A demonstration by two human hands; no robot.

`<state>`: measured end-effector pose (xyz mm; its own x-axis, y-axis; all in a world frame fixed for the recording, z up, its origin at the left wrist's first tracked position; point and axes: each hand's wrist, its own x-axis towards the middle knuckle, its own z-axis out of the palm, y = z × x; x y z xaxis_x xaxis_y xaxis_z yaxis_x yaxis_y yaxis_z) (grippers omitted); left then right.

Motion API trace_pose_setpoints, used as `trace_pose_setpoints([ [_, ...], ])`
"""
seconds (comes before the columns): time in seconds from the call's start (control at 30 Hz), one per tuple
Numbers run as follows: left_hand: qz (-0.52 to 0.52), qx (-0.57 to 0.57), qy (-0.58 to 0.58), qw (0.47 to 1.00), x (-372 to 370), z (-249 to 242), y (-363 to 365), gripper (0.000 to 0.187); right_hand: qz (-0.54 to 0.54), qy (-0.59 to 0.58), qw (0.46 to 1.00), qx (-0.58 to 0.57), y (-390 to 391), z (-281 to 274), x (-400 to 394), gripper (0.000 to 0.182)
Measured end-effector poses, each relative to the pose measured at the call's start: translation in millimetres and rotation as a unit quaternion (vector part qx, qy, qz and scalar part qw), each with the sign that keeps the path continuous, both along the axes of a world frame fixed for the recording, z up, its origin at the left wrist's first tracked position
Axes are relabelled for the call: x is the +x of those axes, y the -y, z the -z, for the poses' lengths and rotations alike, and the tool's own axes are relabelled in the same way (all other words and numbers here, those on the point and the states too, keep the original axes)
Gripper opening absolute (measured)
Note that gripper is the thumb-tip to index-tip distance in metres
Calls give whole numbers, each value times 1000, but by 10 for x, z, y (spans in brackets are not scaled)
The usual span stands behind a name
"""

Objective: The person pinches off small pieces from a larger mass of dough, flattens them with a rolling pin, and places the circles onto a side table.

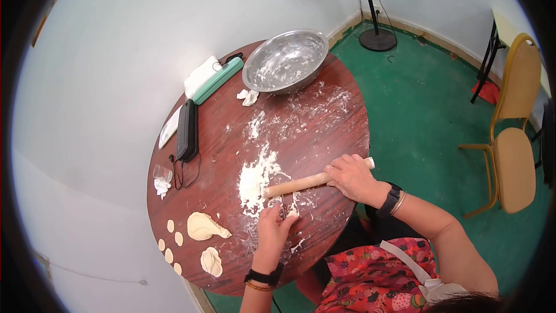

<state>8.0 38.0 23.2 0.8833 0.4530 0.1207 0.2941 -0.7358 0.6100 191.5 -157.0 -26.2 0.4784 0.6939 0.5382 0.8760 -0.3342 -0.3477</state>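
My right hand [353,179] is closed over the right part of a wooden rolling pin [298,185], which lies slantwise on the round table. Just below the pin's left end, my left hand [274,229] has its fingers curled in a pinch near the floury surface; whatever they hold is too small to make out. White flour [255,182] is heaped and smeared beside the pin. Left of my left hand lie a large lump of dough [204,227] and a smaller folded lump of dough [212,262]. Several small flat dough rounds [169,255] sit near the table's left edge.
A big metal basin [286,61] stands at the table's far side, by a crumpled tissue [248,97]. Along the left are a teal case [219,80], a black device [187,130] with a cord, and a clear cup [162,173]. A chair [515,162] and fan [377,39] stand beyond.
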Motion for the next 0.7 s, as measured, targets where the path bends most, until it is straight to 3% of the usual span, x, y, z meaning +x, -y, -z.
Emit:
trace_pose_setpoints([
  [0.07, -25, -69, 89, 993, 32, -76, 142, 20, -1, 0, 1000, -2, -3, 8, -5, 35],
  [0.17, 72, 78, 28, 994, -40, 180, -73, 22, 2, 2, 1000, -4, -12, 16, -2, 35],
  [0.37, 43, 58, -32, 997, -28, 176, -73, 19, -6, -8, 1000, -9, -15, -19, -1, 34],
  [0.47, 10, 5, 84, 996, -22, 188, 19, 18, -9, -12, 1000, -8, 4, 4, 0, 34],
  [0.57, 96, 3, 25, 995, -77, 161, 38, 19, -7, -13, 1000, -12, -17, -11, -16, 34],
  [0.7, 51, -22, 7, 998, -85, 247, -82, 18, -2, -17, 1000, -8, -36, -17, -16, 34],
])
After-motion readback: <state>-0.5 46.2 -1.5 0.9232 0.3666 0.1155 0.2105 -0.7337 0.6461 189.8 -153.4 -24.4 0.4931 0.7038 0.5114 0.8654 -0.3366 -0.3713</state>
